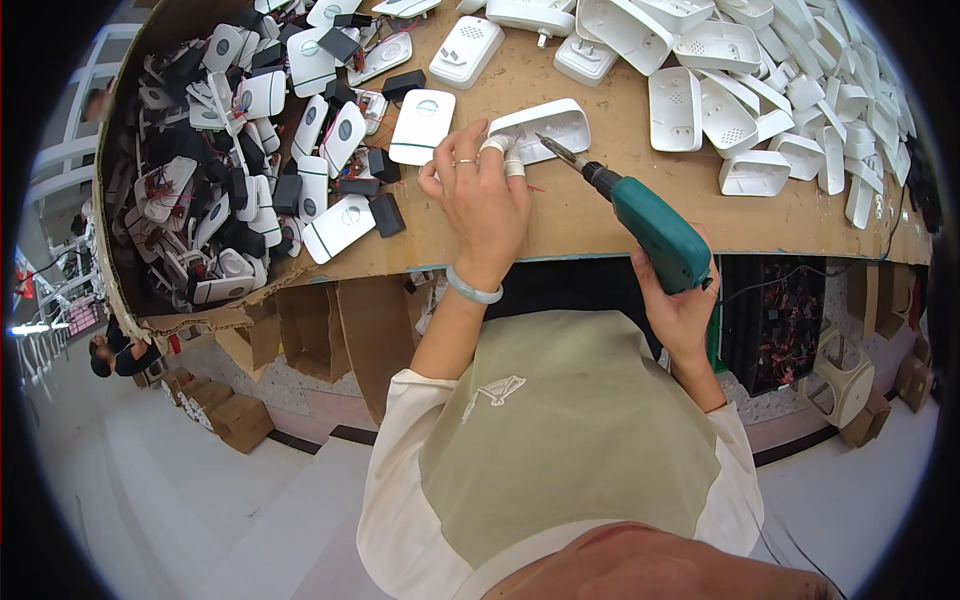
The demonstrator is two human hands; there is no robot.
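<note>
My left hand (480, 195) presses its fingertips on a white plastic casing (545, 128) lying on the brown cardboard-covered table (600, 215). My right hand (680, 305) grips a teal electric screwdriver (650, 225) at the table's near edge. Its metal bit points up-left and its tip sits at the casing's near edge. A white rounded cover plate (422, 126) lies just left of my left hand.
A cardboard bin (150, 320) at the left holds several white and black device parts with wires. A heap of empty white casings (780, 90) fills the far right of the table. Cardboard boxes (225, 410) stand on the floor at lower left, near another person (120, 355).
</note>
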